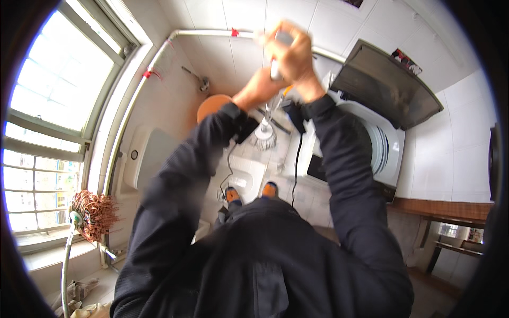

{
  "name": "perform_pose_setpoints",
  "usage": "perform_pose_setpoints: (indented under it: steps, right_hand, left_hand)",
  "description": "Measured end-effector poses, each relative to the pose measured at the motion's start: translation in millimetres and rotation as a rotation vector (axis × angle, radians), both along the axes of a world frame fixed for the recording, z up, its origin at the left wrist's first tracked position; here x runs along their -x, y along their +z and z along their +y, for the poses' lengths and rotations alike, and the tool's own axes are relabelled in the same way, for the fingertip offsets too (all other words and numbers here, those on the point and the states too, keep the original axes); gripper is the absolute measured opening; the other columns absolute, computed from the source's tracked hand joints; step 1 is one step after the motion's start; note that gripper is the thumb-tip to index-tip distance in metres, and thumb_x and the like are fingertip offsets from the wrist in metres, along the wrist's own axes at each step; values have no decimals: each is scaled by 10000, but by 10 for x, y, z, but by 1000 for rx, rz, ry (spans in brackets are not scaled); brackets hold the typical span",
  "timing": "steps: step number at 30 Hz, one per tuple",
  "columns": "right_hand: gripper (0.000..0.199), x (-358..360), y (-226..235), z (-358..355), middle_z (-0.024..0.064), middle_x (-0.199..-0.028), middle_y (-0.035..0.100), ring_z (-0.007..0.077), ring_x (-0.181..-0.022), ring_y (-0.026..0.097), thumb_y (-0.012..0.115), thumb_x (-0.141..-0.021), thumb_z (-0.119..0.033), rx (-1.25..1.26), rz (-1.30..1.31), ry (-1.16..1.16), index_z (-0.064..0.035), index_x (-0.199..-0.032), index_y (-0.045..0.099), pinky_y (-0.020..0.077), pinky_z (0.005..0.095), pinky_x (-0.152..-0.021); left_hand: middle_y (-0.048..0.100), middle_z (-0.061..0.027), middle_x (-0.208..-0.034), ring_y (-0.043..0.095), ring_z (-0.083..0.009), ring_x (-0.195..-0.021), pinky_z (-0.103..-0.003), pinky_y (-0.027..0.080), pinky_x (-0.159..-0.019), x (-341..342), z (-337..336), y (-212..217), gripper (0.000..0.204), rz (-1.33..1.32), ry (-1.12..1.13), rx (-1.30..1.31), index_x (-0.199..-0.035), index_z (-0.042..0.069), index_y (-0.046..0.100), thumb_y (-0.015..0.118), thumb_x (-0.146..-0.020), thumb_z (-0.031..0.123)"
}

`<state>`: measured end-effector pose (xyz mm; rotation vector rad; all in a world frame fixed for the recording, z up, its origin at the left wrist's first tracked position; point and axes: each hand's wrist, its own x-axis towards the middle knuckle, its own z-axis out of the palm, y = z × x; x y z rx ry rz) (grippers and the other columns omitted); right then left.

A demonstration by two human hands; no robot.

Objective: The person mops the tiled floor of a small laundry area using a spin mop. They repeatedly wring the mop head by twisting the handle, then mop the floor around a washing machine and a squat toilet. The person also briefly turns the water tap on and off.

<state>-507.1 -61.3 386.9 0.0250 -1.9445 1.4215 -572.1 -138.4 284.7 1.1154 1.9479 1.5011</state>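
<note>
White tiled wall (334, 26) backs both hands (298, 59), wrapped around a blurred, whitish-grey handle (274, 70).

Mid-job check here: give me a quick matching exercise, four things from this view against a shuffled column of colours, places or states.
Things:
1. right hand
2. round brush
3. washing machine lid
4. stringy mop head

Descriptions:
A. reddish-brown, near the window
B. curled round a grey-white object
C. raised, dark
D. pale bristles, near the picture's centre

Pairs: 1-B, 2-D, 3-C, 4-A
</note>
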Motion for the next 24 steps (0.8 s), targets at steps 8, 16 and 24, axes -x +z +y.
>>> perform_pose_setpoints:
  steps: [8, 16, 24]
  right_hand:
    - [255, -209, 738, 218, -27, -539, 506, 32, -453, 435, 667, -911, -91, 16, 279, 158, -64, -711, 510, 338, 208, -428]
    - [282, 184, -278, -122, 14, -611, 590, 105, -613, 551, 763, -803, -229, -24, -154, 42, -76, -667, 568, 450, 261, -621]
    - [269, -33, 722, 187, -27, -562, 530, 31, -472, 456, 679, -900, -101, -55, 233, 190, -70, -679, 529, 333, 208, -438]
  left_hand:
    - [576, -36, -672, 551, -110, -580, -296, 484, -570, -334, -111, 938, 380, 50, -62, -3, -819, 19, 552, 783, -845, 319]
    - [709, -142, -995, 674, -220, -953, -358, 527, -808, 200, 15, -362, 364, 78, 50, -196, -1088, 13, 660, 740, -843, 270]
    - [623, -54, -714, 560, -125, -682, -322, 488, -659, -205, 56, 516, 346, 17, 90, -391, -854, -16, 617, 786, -823, 284]
